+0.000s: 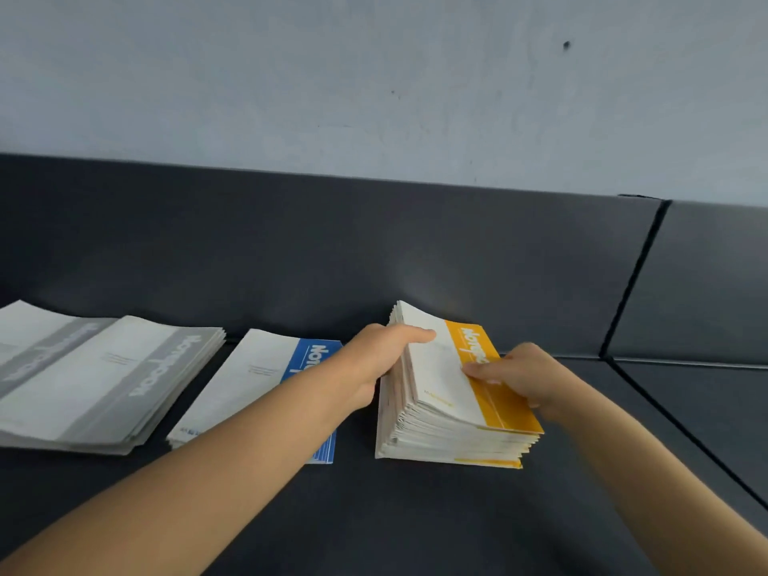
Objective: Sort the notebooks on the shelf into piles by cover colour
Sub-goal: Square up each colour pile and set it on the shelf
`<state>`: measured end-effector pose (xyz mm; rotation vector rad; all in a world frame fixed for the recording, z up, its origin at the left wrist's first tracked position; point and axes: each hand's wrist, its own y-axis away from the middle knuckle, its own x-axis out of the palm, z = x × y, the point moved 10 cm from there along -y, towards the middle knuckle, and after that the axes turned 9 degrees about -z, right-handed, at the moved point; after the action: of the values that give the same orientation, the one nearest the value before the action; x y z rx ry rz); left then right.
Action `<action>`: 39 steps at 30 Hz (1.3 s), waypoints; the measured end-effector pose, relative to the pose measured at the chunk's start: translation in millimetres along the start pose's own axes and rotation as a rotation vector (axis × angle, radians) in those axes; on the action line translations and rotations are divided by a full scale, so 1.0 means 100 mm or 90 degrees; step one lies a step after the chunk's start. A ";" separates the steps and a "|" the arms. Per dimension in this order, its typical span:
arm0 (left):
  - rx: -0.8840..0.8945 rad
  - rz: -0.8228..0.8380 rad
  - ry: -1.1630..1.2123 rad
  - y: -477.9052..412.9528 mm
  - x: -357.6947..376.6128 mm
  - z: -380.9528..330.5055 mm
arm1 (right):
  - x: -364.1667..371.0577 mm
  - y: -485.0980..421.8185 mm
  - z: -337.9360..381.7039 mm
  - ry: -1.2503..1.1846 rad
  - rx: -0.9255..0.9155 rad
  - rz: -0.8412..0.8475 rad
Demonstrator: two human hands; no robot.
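On a dark shelf (415, 513), the yellow notebook pile (440, 440) is gripped by the left hand (374, 355), its top notebook (440, 367) pinched by the right hand (523, 376).

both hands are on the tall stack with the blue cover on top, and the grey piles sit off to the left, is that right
Not quite: the head view shows the tall stack has a yellow top cover, not blue. Both the left hand and right hand are on it, and the grey piles sit off to the left.
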<state>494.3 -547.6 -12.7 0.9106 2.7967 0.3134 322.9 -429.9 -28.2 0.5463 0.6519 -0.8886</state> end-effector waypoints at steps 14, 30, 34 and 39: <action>-0.010 0.015 0.084 -0.05 0.23 -0.11 | -0.01 -0.07 -0.03 -0.079 0.026 0.068; 0.102 -0.019 -0.066 0.21 0.45 -0.36 | 0.06 -0.10 -0.03 -0.152 -0.009 0.161; 0.087 -0.011 0.039 0.25 0.56 -0.47 | -0.10 -0.10 -0.09 -0.225 -0.004 0.172; 0.030 0.026 0.184 0.19 1.09 -0.43 | -0.73 -0.13 -0.37 -0.339 0.018 0.169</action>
<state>408.2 -474.1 22.1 1.0081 3.0617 0.4171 267.3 -373.5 -4.1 0.3857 0.0788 -0.7480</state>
